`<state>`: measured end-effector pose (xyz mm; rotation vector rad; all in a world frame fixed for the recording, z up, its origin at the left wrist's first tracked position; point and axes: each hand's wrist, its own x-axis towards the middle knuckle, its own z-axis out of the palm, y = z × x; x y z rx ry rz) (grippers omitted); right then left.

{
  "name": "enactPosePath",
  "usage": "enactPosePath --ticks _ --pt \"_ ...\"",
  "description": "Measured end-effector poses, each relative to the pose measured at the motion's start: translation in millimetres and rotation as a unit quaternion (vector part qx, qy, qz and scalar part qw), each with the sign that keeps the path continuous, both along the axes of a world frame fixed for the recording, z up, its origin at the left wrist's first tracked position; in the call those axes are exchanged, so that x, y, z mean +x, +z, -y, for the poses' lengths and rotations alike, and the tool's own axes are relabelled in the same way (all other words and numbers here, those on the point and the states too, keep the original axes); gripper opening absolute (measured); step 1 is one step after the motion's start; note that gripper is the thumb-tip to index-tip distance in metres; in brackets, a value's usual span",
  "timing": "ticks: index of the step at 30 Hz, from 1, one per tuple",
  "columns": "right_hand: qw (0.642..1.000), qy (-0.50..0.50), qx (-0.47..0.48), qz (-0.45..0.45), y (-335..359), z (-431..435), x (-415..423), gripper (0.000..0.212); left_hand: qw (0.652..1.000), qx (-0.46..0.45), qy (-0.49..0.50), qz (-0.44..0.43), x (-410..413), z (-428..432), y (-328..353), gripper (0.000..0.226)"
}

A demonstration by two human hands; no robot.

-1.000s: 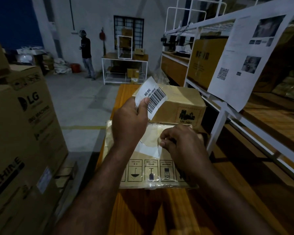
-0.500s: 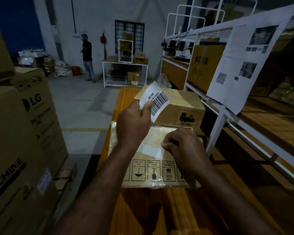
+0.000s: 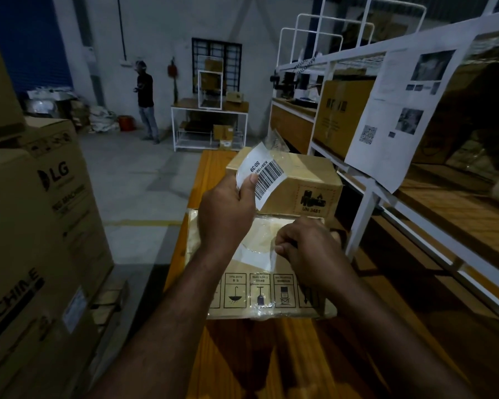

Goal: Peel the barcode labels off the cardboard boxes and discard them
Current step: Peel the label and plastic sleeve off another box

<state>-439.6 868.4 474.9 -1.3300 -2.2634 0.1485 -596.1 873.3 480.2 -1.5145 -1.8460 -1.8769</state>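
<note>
We see tall stacked LG cartons [image 3: 41, 226] filling the left side, and a white metal shelving rack [image 3: 369, 197] along the right with a printed sheet [image 3: 398, 110] hanging from it. Between them, a wooden tabletop [image 3: 242, 355] stretches away from us.

On the tabletop lies a flat cardboard box [image 3: 242, 308] wrapped in clear film, with handling symbols printed along its near edge. Just behind it sits a smaller cardboard box [image 3: 308, 180] marked UN 3481.

Two bare forearms reach in from below. The left hand [image 3: 225, 214] is raised above the flat box, its thumb and fingers [image 3: 249, 182] clamped on a peeled barcode label [image 3: 267, 174]. The label is free of any box and curls upward in front of the smaller box, with its bars and the number 50/39 facing us.

The right hand [image 3: 308, 249] rests on the flat box's top, fingers curled together, pinching the right edge of a white strip [image 3: 257, 254] that lies on the box.
</note>
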Motion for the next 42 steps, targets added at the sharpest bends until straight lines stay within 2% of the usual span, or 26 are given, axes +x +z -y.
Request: enactPosePath --ticks 3,5,7,9,12,14,18,21,23,31,33,35,37,39,40,42 --pt "1.000 0.011 -0.016 0.002 2.2 0.4 4.5 0.011 1.000 -0.012 0.005 -0.001 -0.3 1.1 0.7 0.041" --pt "0.994 0.032 -0.048 -0.098 2.1 3.5 11.1 0.005 1.000 -0.025 -0.002 0.000 -1.4 2.9 4.1 0.039" --pt "0.983 0.041 -0.066 -0.166 0.4 6.7 15.4 0.013 0.999 -0.049 -0.012 -0.012 -2.3 5.6 8.6 0.036" --pt "0.988 0.035 -0.036 -0.148 -6.1 4.2 14.5 0.016 0.997 -0.072 -0.038 -0.012 -5.1 7.0 12.2 0.033" --pt "0.986 0.022 -0.007 -0.164 -14.1 3.3 8.7 0.011 0.983 -0.092 -0.150 0.047 -17.0 8.8 17.2 0.028" --pt "0.985 0.011 0.015 -0.171 -17.6 3.9 7.1 0.007 0.975 -0.105 -0.189 0.052 -30.2 9.6 22.2 0.026" --pt "0.988 -0.006 0.090 -0.127 -24.0 0.8 3.5 0.009 0.975 -0.106 -0.196 0.011 -62.1 9.4 27.4 0.013" --pt "0.989 -0.039 0.130 -0.056 -25.4 0.6 -4.3 0.007 0.974 -0.066 -0.206 0.061 -68.0 8.5 12.7 0.009" --pt "0.988 -0.051 0.141 -0.022 -26.3 1.3 -6.9 0.007 0.979 -0.021 -0.171 0.108 -65.2 6.3 1.1 0.012" --pt "0.994 0.000 0.097 0.042 -24.3 19.9 2.0 0.010 0.989 0.012 -0.096 0.113 -62.9 -5.4 -1.3 0.018" --pt "0.996 0.031 0.056 0.057 -32.1 34.4 1.8 0.011 0.991 0.010 -0.079 0.112 -61.9 -9.3 -3.4 0.023" --pt "0.998 0.066 0.010 0.010 -40.7 44.4 2.3 0.012 0.992 0.014 -0.067 0.109 -60.3 -11.3 -3.7 0.027" --pt "0.988 0.082 -0.032 -0.130 -42.6 47.3 5.5 0.010 0.991 0.021 -0.070 0.110 -58.4 -11.9 -3.3 0.026" --pt "0.940 0.087 -0.124 -0.306 -36.6 44.9 12.8 0.013 0.989 0.025 -0.084 0.121 -57.2 -10.2 -1.6 0.024" --pt "0.912 0.087 -0.166 -0.365 -30.9 43.1 16.8 0.012 0.989 0.028 -0.088 0.120 -56.5 -8.6 -0.2 0.023" --pt "0.889 0.073 -0.187 -0.412 -20.3 37.9 23.2 0.015 0.989 0.039 -0.095 0.106 -53.4 -6.1 5.3 0.022"
